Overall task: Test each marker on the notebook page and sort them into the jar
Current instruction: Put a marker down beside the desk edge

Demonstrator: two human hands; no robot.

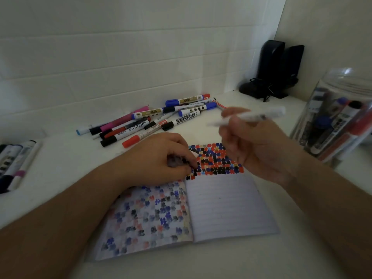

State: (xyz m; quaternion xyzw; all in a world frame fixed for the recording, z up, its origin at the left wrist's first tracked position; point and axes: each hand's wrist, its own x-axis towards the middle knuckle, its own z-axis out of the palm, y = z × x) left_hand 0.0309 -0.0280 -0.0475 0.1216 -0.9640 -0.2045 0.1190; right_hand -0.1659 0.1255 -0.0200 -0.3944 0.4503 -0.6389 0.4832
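step: looks like one marker (249, 117) just got tested, now heading to the jar (340, 117)
right hand (259, 146): fingers wrapped round that blurry marker, above the notebook (227, 206)
left hand (161, 158): curled, pinning the page, maybe pinching a cap, can't tell
next: swing right, drop it in the jar, grab another from the pile (153, 119)

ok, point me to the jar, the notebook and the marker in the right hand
jar (314, 109), head view, on its clear left wall.
notebook (227, 208), head view, on the blank lined right page.
marker (259, 115), head view, on its blurred white barrel above the right hand (255, 150).

Notebook (231, 208) lined white, with red, blue and black blotches (faded on the left page); beyond it, a white counter (70, 158).
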